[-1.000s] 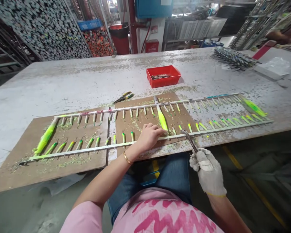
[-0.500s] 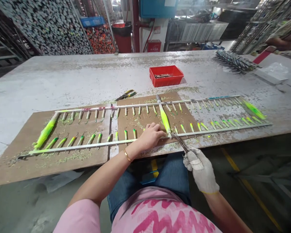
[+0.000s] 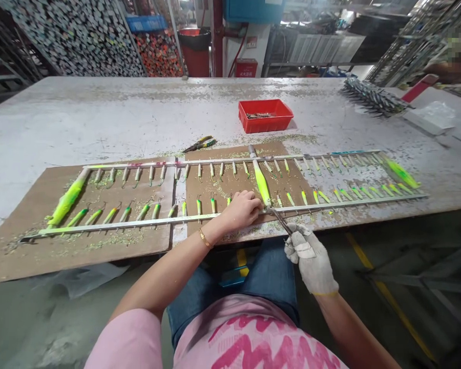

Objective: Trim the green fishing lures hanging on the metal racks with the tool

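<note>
A long metal frame (image 3: 115,227) lies across the table, with small green-and-yellow pieces fitted with wire hooks along both rails. A yellow-coated crossbar (image 3: 261,182) joins the rails in the middle. My bare left hand (image 3: 243,210) is closed over the front rail just left of this bar; its fingertips are partly hidden. My right hand (image 3: 311,253), in a white knitted glove, grips metal pliers (image 3: 281,220). Their tip touches or nearly touches the front rail at the foot of the crossbar. What lies in the jaws is too small to tell.
Brown cardboard (image 3: 34,205) lies under the frame, strewn with yellow-green flakes. Behind stand yellow-and-black pliers (image 3: 200,144) and a red bin (image 3: 266,123) holding small metal parts. A pile of dark spiky pieces (image 3: 372,96) sits at the right. Another person's arm shows at the far right.
The view has shifted slightly, and the frame's left end sits a little lower-left in it. My right hand and the pliers have moved slightly left and up. My left hand stays at the rail.
</note>
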Demonstrator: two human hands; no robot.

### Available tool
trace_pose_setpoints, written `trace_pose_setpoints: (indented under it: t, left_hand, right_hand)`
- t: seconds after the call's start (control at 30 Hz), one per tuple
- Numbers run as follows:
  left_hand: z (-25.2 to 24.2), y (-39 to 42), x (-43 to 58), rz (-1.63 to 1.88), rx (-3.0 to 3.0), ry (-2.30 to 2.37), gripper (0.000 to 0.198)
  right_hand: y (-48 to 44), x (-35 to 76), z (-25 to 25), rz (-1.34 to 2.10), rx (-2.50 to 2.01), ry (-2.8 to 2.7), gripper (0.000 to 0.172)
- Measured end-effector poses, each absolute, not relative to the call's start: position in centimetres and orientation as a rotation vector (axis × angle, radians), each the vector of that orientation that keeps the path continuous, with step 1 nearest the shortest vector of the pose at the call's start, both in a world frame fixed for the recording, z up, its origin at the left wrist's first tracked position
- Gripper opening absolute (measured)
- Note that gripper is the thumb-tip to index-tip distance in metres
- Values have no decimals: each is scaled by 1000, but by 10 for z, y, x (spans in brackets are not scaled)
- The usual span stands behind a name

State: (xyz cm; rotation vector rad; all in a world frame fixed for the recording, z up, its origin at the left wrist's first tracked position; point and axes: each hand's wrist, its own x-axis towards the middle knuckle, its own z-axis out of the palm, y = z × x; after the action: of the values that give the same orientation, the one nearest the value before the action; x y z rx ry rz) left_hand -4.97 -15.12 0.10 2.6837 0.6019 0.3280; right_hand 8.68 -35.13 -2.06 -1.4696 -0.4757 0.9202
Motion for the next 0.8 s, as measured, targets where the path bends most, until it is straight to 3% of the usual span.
trace_pose_setpoints:
  t: [0.23,0.57,0.8]
  left_hand:
    - [1,-145,-47,339,2608,589,21]
    - [-5,-146,-47,374,2568,628,21]
    - [-6,-146,-47,363,2565,619,19]
  right_hand:
    - [-351,99,-9,893,-1584,-701,53]
    - [-352,116,20,173,-1769,-1394,33]
    - [-351,120,11,66,-1831,-1481,31]
